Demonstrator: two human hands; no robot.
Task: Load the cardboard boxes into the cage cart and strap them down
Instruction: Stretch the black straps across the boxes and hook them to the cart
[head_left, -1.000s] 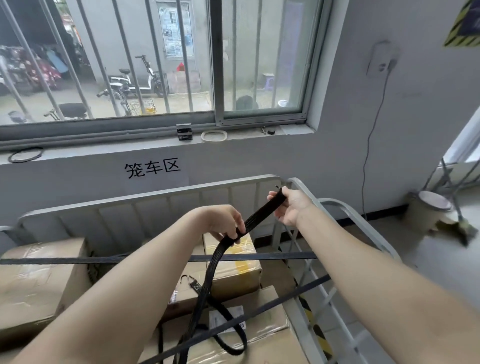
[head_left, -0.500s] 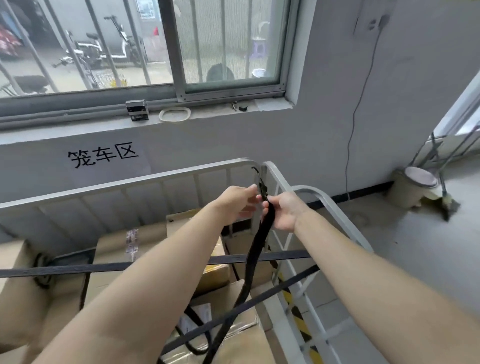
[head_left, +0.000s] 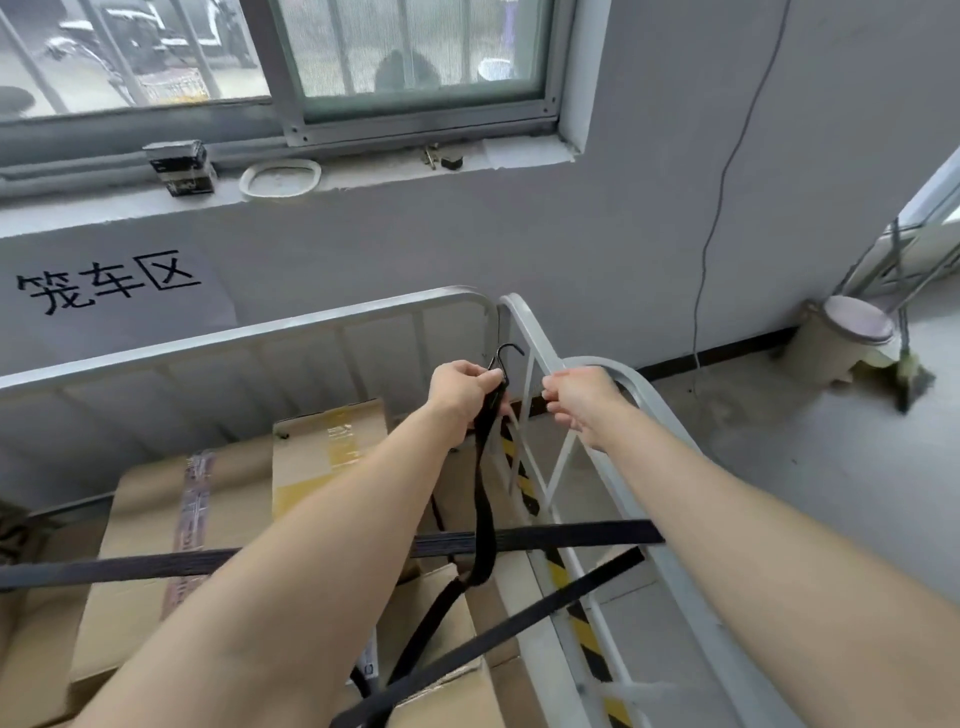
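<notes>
Left forearm (head_left: 291, 571) hides strap (head_left: 483, 499) tail; boxes (head_left: 140, 519) cropped at left edge; right hand (head_left: 576, 397) hold unclear.

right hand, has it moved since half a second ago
Yes. The right hand has left the strap and shifted right, away from the cart's corner post, toward the curved side rail.

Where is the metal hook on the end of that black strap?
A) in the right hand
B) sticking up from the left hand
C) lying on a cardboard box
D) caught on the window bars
B: the hook pokes up above the left hand, which grips the black strap near the corner of the cage cart.
</notes>
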